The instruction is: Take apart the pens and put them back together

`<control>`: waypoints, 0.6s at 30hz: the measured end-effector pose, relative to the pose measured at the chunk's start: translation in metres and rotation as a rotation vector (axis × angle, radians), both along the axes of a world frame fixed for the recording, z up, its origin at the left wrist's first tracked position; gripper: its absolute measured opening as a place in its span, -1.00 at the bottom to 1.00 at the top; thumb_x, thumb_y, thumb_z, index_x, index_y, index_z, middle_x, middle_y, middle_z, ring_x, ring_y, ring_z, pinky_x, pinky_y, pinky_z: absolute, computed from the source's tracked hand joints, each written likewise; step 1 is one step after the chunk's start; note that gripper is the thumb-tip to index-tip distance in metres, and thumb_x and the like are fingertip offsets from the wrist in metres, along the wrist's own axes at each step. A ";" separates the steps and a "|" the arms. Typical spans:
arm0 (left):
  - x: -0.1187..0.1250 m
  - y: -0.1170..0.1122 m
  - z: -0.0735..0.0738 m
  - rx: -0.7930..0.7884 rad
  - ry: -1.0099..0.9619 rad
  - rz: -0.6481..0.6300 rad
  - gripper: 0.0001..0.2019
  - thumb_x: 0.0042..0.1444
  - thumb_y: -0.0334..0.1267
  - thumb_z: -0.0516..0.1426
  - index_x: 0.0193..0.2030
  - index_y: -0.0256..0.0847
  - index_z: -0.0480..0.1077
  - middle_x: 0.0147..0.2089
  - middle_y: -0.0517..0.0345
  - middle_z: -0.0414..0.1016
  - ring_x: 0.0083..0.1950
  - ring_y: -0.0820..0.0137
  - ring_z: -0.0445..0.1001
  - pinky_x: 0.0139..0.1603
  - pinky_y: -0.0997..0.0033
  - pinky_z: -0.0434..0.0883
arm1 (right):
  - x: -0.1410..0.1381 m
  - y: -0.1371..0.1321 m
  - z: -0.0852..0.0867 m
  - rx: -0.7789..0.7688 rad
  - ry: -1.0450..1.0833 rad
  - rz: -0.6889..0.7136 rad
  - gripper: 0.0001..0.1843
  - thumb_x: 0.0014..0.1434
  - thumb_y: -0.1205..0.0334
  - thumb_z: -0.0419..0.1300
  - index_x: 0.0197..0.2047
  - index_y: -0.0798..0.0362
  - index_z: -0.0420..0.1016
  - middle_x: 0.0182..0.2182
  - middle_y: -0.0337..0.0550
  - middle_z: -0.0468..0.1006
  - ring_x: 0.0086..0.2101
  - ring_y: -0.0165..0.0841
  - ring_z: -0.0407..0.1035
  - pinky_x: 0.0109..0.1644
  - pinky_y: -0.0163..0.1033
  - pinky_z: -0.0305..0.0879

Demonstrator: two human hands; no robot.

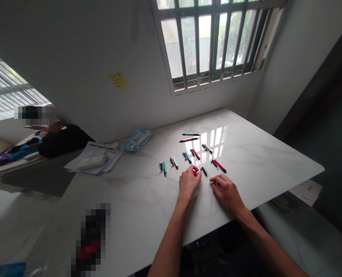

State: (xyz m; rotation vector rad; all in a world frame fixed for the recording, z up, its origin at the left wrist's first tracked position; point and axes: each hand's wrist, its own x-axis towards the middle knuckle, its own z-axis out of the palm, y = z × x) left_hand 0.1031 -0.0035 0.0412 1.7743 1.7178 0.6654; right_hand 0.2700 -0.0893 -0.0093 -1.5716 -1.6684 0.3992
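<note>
My left hand (188, 184) is closed around a red pen barrel (195, 171) just above the table. To its right, my right hand (227, 191) pinches the near end of a thin white pen refill (208, 174). A black pen part (204, 171) lies between the hands. Beyond them are several pens taken apart: a red barrel (218, 165), another red barrel (196, 154), a teal barrel (188, 157), a white barrel (175, 163) and a teal barrel (164, 168), each beside black parts. Farther back lie a whole teal-and-black pen (191, 134) and a red-and-black pen (189, 140).
The white marbled table (136, 196) meets the wall under a barred window. At the left are a wipes packet (137, 140), papers (113, 163) and a white pouch (92, 162). A person (58, 129) sits beyond. A yellow note (119, 80) sticks to the wall.
</note>
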 end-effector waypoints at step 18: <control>0.003 -0.011 -0.010 0.143 0.012 -0.125 -0.89 0.26 -0.24 0.25 -0.15 -0.11 0.63 -0.20 0.03 0.61 -0.25 0.26 0.50 -0.08 0.29 0.34 | 0.000 0.002 0.002 0.004 0.005 0.025 -0.77 0.37 0.38 0.15 -0.04 -0.04 0.59 -0.12 -0.05 0.65 -0.08 -0.10 0.51 0.07 -0.02 0.44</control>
